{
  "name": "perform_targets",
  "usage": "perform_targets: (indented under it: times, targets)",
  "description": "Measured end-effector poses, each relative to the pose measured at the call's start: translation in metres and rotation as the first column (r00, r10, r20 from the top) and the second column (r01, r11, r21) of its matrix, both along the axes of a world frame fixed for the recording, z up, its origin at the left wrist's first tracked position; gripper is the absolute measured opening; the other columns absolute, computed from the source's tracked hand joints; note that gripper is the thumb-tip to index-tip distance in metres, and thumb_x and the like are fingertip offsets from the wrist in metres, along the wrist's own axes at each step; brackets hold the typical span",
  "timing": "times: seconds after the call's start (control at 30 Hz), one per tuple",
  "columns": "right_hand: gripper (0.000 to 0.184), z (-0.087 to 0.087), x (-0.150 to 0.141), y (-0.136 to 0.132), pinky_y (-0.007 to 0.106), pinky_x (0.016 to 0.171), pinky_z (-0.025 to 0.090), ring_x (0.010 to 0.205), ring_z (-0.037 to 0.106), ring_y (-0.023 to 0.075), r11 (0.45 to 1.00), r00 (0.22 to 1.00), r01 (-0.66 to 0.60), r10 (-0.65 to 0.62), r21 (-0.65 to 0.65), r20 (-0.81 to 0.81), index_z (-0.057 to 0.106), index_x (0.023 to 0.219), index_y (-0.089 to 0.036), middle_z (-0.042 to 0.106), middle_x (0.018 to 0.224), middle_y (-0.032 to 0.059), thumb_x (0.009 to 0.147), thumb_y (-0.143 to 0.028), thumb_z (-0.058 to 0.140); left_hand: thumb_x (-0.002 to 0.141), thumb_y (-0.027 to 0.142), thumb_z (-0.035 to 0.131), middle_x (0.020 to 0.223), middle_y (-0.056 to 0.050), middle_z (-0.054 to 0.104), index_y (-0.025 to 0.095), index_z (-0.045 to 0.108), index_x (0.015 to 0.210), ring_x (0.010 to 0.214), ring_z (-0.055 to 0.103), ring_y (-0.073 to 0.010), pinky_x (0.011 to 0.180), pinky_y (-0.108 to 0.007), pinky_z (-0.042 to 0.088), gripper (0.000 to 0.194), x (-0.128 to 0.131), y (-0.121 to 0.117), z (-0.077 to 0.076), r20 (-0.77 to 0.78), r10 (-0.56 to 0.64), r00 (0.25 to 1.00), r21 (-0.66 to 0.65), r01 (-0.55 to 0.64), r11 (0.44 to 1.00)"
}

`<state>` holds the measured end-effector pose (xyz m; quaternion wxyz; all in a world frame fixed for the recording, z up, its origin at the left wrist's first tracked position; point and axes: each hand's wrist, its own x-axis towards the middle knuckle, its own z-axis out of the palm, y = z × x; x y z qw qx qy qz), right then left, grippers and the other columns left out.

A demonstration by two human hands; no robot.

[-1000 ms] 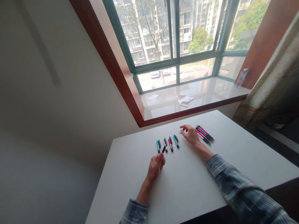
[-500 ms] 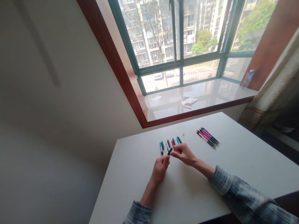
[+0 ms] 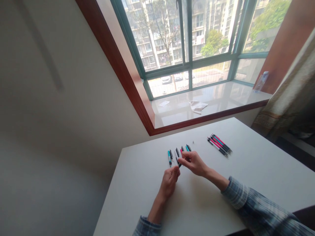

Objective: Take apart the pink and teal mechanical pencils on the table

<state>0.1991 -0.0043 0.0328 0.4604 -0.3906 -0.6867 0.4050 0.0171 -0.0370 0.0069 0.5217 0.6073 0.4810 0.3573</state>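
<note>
White table under a window: both hands together at centre.
Left hand pinches a black pen, right hand just beside it; a row of pens lies beyond, a bundle of pens farther right.

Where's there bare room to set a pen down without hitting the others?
Bare white tabletop lies left of the row of pens and left hand, and also right of the right hand, below the bundle of pens. It's crowded at the row, where both hands close in.
</note>
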Motion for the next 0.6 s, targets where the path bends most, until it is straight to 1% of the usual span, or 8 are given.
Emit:
perform_targets:
  times: [0.17,0.23,0.33,0.4,0.47,0.53,0.6]
  targets:
    - [0.031,0.0043,0.0016,-0.0003,0.027,0.058,0.035,0.06,0.041,0.0126,1.0,0.998,-0.01,0.012,0.022,-0.059,0.052,0.07,-0.021,0.049,0.065,-0.0037,0.091,-0.04,0.065,0.091,0.077,0.038,0.054,0.005,0.03,0.021,0.042,0.061,0.053,0.023,-0.0117,0.052,-0.028,0.018,0.064,-0.0013,0.0014,-0.002,-0.002,0.023,1.0,0.003,-0.023,1.0]
    - [0.024,0.0064,0.0019,-0.0006,0.027,0.062,0.039,0.064,0.047,0.0136,0.999,0.993,-0.051,0.051,0.003,-0.108,0.057,0.075,-0.02,0.054,0.071,-0.0019,0.091,-0.037,0.064,0.091,0.078,0.038,0.055,0.005,0.03,0.021,0.041,0.061,0.053,0.023,-0.0117,0.052,-0.028,0.018,0.064,-0.0018,0.0015,-0.0022,-0.003,0.019,1.0,0.005,-0.019,1.0]
    - [0.019,0.0072,0.0016,-0.0001,0.028,0.066,0.044,0.072,0.053,0.015,0.991,0.977,-0.126,0.116,-0.045,-0.176,0.061,0.079,-0.02,0.059,0.079,0.0001,0.089,-0.035,0.066,0.093,0.076,0.039,0.056,0.005,0.03,0.021,0.041,0.062,0.054,0.023,-0.0116,0.052,-0.028,0.018,0.063,-0.0019,0.0014,-0.0024,-0.008,0.009,1.0,0.017,-0.009,1.0]
    - [0.02,0.0054,0.0011,0.0012,0.028,0.069,0.047,0.075,0.056,0.0154,0.986,0.964,-0.146,0.123,-0.083,-0.236,0.063,0.084,-0.019,0.06,0.081,0.0002,0.086,-0.037,0.072,0.093,0.075,0.039,0.055,0.005,0.03,0.021,0.04,0.061,0.054,0.023,-0.0116,0.052,-0.028,0.018,0.063,-0.0017,0.0015,-0.0023,-0.005,0.012,1.0,0.021,-0.012,1.0]
    - [0.025,0.0027,0.0008,0.003,0.029,0.071,0.049,0.076,0.059,0.0156,0.979,0.943,-0.162,0.116,-0.127,-0.311,0.066,0.092,-0.019,0.062,0.082,0.0002,0.083,-0.039,0.077,0.092,0.075,0.04,0.054,0.006,0.029,0.021,0.041,0.061,0.053,0.023,-0.0114,0.052,-0.028,0.018,0.063,-0.0015,0.0014,-0.0021,0.007,0.021,1.0,0.017,-0.021,1.0]
    - [0.032,0.0005,0.0011,0.0047,0.03,0.072,0.051,0.079,0.063,0.0165,0.964,0.915,-0.207,0.13,-0.167,-0.382,0.069,0.103,-0.019,0.067,0.085,0.002,0.081,-0.039,0.08,0.091,0.077,0.04,0.054,0.006,0.029,0.021,0.042,0.062,0.052,0.022,-0.0108,0.051,-0.028,0.017,0.063,-0.0015,0.0013,-0.0017,0.032,0.038,0.999,-0.001,-0.038,0.999]
    - [0.038,-0.0005,0.0019,0.0058,0.03,0.073,0.051,0.083,0.066,0.0175,0.943,0.887,-0.27,0.165,-0.194,-0.431,0.069,0.113,-0.019,0.072,0.092,0.0054,0.082,-0.037,0.08,0.09,0.078,0.041,0.053,0.007,0.029,0.021,0.043,0.063,0.05,0.021,-0.01,0.05,-0.028,0.015,0.064,-0.0016,0.0011,-0.0008,0.054,0.064,0.997,-0.03,-0.062,0.998]
